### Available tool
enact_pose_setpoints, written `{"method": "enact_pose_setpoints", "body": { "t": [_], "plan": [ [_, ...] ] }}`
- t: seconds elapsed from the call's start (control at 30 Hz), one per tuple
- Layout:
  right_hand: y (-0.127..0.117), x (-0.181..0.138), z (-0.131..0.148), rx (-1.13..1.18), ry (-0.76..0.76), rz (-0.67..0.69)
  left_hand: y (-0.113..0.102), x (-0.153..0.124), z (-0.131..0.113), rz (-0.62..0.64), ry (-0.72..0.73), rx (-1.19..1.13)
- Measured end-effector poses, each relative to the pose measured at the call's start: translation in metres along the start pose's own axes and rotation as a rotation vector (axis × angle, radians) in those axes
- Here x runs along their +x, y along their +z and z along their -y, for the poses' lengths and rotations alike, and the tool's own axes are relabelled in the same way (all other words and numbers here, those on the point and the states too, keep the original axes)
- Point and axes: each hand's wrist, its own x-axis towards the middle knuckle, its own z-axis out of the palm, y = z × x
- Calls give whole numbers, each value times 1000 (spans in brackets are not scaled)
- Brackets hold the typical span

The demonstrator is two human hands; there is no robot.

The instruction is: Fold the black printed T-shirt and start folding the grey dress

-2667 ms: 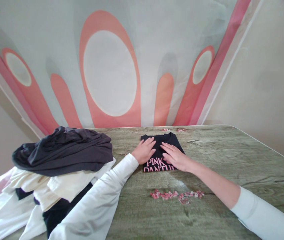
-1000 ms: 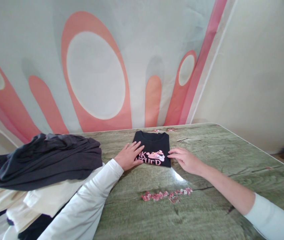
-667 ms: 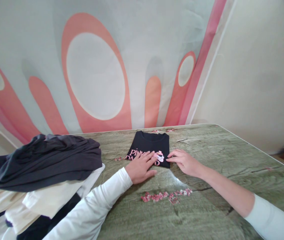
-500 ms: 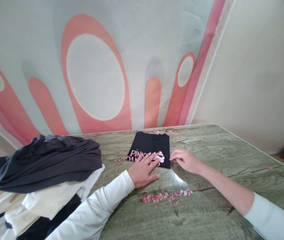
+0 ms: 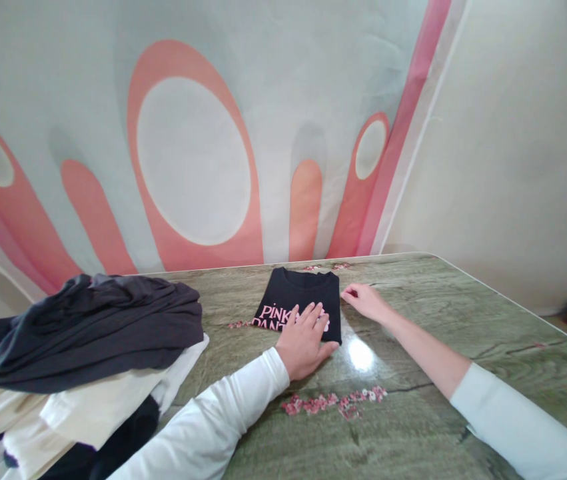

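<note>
A folded black T-shirt (image 5: 297, 288) lies on the table with its neckline toward the far edge and pink lettering across its front. My left hand (image 5: 306, 340) rests flat over the lower right part of the print, fingers spread, hiding some letters and most of a pink picture. At the shirt's right side is my right hand (image 5: 364, 302), its fingertips pinched together right by the edge. Whether a bit of fabric is caught between them I cannot make out.
To the left sits a loose heap of clothes, a dark grey garment (image 5: 88, 330) on top of cream and white ones (image 5: 98, 407). The wood-patterned table (image 5: 443, 320) has printed pink blossoms and meets a patterned wall covering (image 5: 276, 133) behind.
My left hand has slid a little to the right over the T-shirt. My right hand has moved from near the shirt's lower right corner farther up its right side.
</note>
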Motion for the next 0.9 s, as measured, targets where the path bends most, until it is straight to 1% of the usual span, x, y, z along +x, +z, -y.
{"method": "enact_pose_setpoints", "body": {
  "t": [0.13, 0.27, 0.43, 0.6, 0.7, 0.83, 0.9],
  "plan": [
    [6, 5, 6, -45, 142, 39, 11, 6, -4, 12, -31, 31],
    [8, 4, 14, -93, 228, 60, 13, 4, -3, 11, -22, 18],
    [4, 2, 23, -132, 276, 84, 13, 4, -3, 6, -28, -5],
    [-2, -1, 28, -30, 314, 112, 11, 4, -4, 28, -29, -3],
    [-4, -3, 29, 4, 330, 140, 6, 9, 4, 21, -32, -10],
    [-4, -4, 29, -21, 331, 151, 2, 14, 26, -42, -98, 23],
    [-3, -4, 29, -41, 332, 147, 5, 14, 37, -26, -133, 25]
  ]
}}
